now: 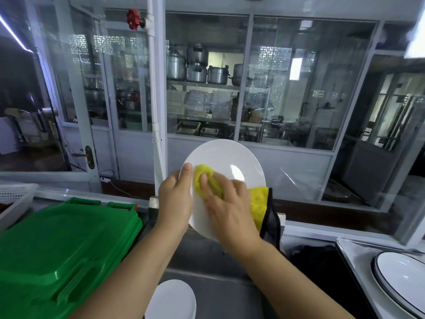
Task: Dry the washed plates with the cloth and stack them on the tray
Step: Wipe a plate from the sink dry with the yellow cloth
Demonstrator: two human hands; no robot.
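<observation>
I hold a plain white plate (pixel 226 157) tilted up in front of me. My left hand (pixel 176 199) grips its left rim, thumb on the face. My right hand (pixel 226 209) presses a yellow cloth (pixel 202 176) with a dark backing against the plate's face; the rest of the cloth hangs off to the right. Another white plate (pixel 171 299) lies low in the sink below. At the right, a white plate with a dark rim (pixel 404 279) rests on a metal tray (pixel 351 256).
A green plastic bin lid (pixel 59 245) fills the lower left. A white perforated basket (pixel 16 192) sits at the far left. Behind the steel sink (pixel 207 256) a glass partition (pixel 299 88) shows shelves of pots.
</observation>
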